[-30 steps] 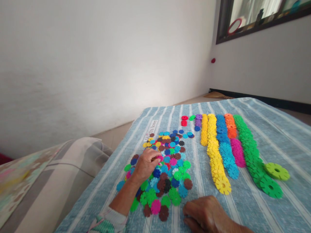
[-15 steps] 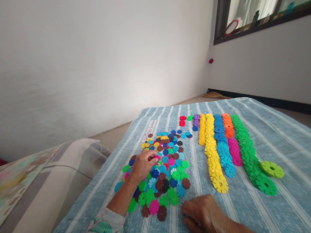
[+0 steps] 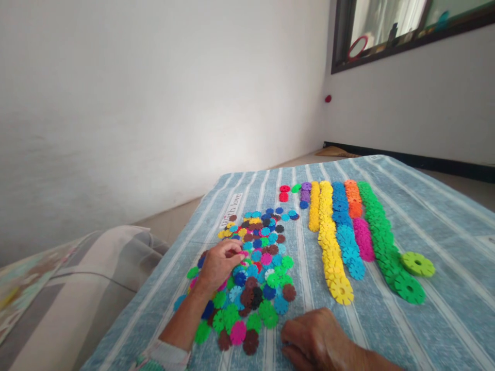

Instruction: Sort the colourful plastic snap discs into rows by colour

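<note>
My left hand (image 3: 220, 265) reaches into a loose heap of notched plastic discs and pinches a pink disc (image 3: 243, 253) at its fingertips. Brown, green, blue, black and yellow discs lie around and under it, such as a brown disc (image 3: 289, 292) and a pink disc (image 3: 237, 333) at the near side. Closed and resting on the cloth, my right hand (image 3: 319, 337) is just right of the heap; whatever its curled fingers may hold is hidden.
Overlapping rows stand to the right: yellow (image 3: 328, 232), blue (image 3: 341, 206), orange (image 3: 352, 198), pink (image 3: 364, 239) and green (image 3: 381, 226). A lime disc (image 3: 417, 264) leans by the green row. Red discs (image 3: 284, 189) lie at the back. Striped cloth (image 3: 436, 221) covers the table.
The view has turned slightly right, so everything sits a little further left. My left hand stays at the pink disc with nearly the same pinch; my right hand keeps its closed pose.
</note>
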`<action>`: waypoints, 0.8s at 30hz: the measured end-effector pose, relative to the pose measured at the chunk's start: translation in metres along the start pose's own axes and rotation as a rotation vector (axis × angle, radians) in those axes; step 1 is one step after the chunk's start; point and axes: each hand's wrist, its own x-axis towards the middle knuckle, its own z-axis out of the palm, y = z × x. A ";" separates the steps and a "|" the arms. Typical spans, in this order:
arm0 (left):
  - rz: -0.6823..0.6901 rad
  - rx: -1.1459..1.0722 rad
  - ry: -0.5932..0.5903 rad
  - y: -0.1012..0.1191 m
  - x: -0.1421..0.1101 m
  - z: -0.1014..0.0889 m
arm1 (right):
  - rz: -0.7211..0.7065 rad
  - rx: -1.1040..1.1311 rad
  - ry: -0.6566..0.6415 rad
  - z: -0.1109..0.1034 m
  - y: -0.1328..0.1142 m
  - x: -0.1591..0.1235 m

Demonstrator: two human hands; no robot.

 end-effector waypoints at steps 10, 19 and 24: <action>-0.219 -0.019 -0.001 0.040 0.016 -0.011 | -0.031 -0.137 -0.044 0.000 0.006 0.012; 0.134 -0.083 -0.393 0.139 0.041 0.089 | -0.021 -0.182 -0.082 -0.001 0.007 0.017; 0.315 -0.028 -0.543 0.177 0.049 0.162 | -0.075 -0.217 -0.077 0.003 0.009 0.020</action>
